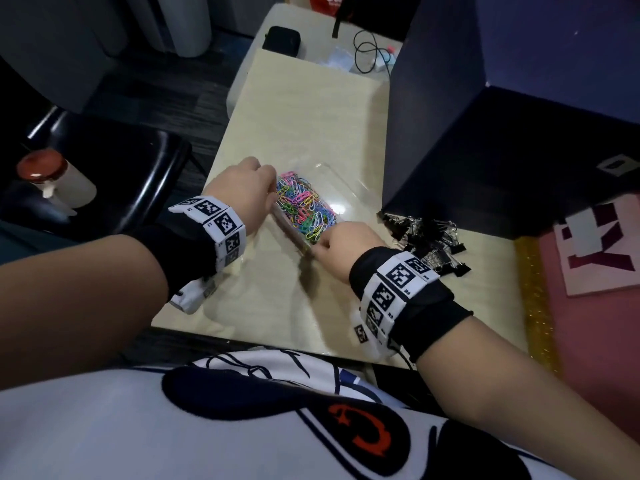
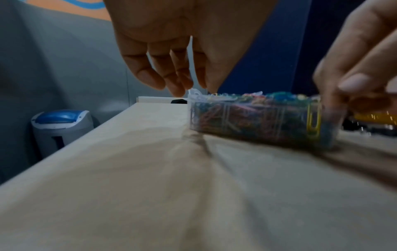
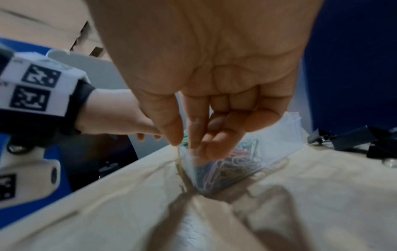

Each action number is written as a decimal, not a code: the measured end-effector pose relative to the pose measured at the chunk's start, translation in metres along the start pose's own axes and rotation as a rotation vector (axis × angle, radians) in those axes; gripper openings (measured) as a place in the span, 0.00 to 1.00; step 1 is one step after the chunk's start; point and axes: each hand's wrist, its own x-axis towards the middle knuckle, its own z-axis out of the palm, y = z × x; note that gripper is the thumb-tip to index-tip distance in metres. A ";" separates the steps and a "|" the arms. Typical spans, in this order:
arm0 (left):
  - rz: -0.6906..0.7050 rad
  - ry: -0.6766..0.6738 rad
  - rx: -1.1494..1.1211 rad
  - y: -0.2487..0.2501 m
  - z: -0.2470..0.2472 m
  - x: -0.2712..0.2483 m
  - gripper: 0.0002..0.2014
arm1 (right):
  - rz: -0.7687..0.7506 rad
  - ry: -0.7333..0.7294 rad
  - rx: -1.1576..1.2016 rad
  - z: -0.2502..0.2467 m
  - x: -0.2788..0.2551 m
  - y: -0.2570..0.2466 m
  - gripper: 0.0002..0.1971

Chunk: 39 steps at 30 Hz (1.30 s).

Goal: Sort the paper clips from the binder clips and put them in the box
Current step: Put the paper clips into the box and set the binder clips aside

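A yellow paper clip [image 3: 180,161] was pinched by the right hand [image 3: 206,81] beside the box [image 2: 257,118]; the left hand's [image 2: 171,42] fingers were loosely spread.

Box [image 1: 313,216] sits on the table [image 1: 304,109] near its middle, with paper clips [image 1: 304,206] inside and its open lid [image 1: 343,181] lying on the far-right side. Left hand [image 1: 239,192] is at the box's far-left end, right hand [image 1: 346,247] at its near end. Binder clips [image 1: 429,240] lie piled on the table right of the box, just before the partition [image 1: 485,161]; a chair [image 1: 114,174] stands left of the table.
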 end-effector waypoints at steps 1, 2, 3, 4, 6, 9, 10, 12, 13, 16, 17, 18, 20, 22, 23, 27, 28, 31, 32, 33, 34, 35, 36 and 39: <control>-0.015 -0.004 -0.016 0.003 -0.002 0.000 0.10 | -0.010 0.016 0.067 -0.003 -0.003 0.000 0.14; -0.017 -0.015 -0.022 0.006 -0.002 -0.002 0.11 | 0.005 0.050 0.138 -0.006 -0.005 0.002 0.13; 0.008 -0.021 -0.002 0.011 -0.002 -0.005 0.12 | 0.039 0.104 0.195 -0.010 -0.006 0.005 0.12; 0.060 -0.024 0.043 0.016 -0.001 -0.010 0.13 | 0.082 0.171 0.232 -0.014 -0.006 0.009 0.12; 0.223 -0.048 0.158 0.030 0.005 -0.022 0.16 | 0.166 0.280 0.246 -0.018 -0.004 0.019 0.12; 0.390 -0.187 0.265 0.041 0.020 -0.038 0.26 | 0.223 0.258 0.190 -0.018 0.003 0.034 0.18; 0.400 -0.238 0.300 0.040 0.025 -0.040 0.29 | 0.226 0.223 0.182 -0.018 0.005 0.036 0.19; 0.389 -0.321 0.360 0.036 0.031 -0.039 0.34 | 0.220 0.181 0.166 -0.016 0.008 0.039 0.20; 0.375 -0.347 0.383 0.034 0.031 -0.038 0.34 | 0.218 0.178 0.156 -0.015 0.008 0.038 0.20; 0.361 -0.387 0.414 0.031 0.027 -0.033 0.35 | 0.234 0.187 0.125 -0.011 0.006 0.037 0.20; 0.368 -0.378 0.399 0.030 0.026 -0.031 0.35 | 0.234 0.188 0.119 -0.010 0.006 0.037 0.20; 0.375 -0.333 0.350 0.029 0.025 -0.030 0.34 | 0.234 0.187 0.118 -0.009 0.005 0.037 0.21; 0.371 -0.149 0.181 0.026 0.022 -0.031 0.30 | 0.235 0.186 0.121 -0.008 0.005 0.037 0.21; 0.268 -0.024 0.046 0.020 0.020 -0.031 0.23 | 0.243 0.184 0.112 -0.008 0.005 0.037 0.21; 0.197 -0.017 0.005 0.017 0.019 -0.032 0.21 | 0.247 0.182 0.105 -0.008 0.005 0.037 0.21; 0.052 -0.188 0.012 0.009 0.021 -0.030 0.21 | 0.261 0.166 0.073 -0.009 0.007 0.033 0.22; 0.033 -0.234 0.038 0.009 0.022 -0.029 0.21 | 0.265 0.164 0.067 -0.009 0.007 0.033 0.22; 0.001 -0.306 0.106 0.013 0.025 -0.027 0.21 | 0.269 0.153 0.054 -0.010 0.008 0.032 0.22; -0.004 -0.314 0.106 0.015 0.025 -0.027 0.20 | 0.268 0.150 0.053 -0.010 0.008 0.032 0.22; -0.008 -0.323 0.092 0.017 0.026 -0.027 0.18 | 0.267 0.148 0.054 -0.009 0.008 0.033 0.22; -0.006 -0.329 0.068 0.019 0.027 -0.027 0.16 | 0.264 0.149 0.056 -0.009 0.008 0.033 0.22; -0.002 -0.335 0.046 0.021 0.027 -0.027 0.14 | 0.261 0.151 0.059 -0.008 0.008 0.034 0.22; 0.005 -0.335 0.031 0.023 0.028 -0.028 0.13 | 0.256 0.155 0.062 -0.007 0.008 0.034 0.21; 0.017 -0.311 0.018 0.023 0.028 -0.028 0.13 | 0.247 0.163 0.077 -0.005 0.009 0.036 0.21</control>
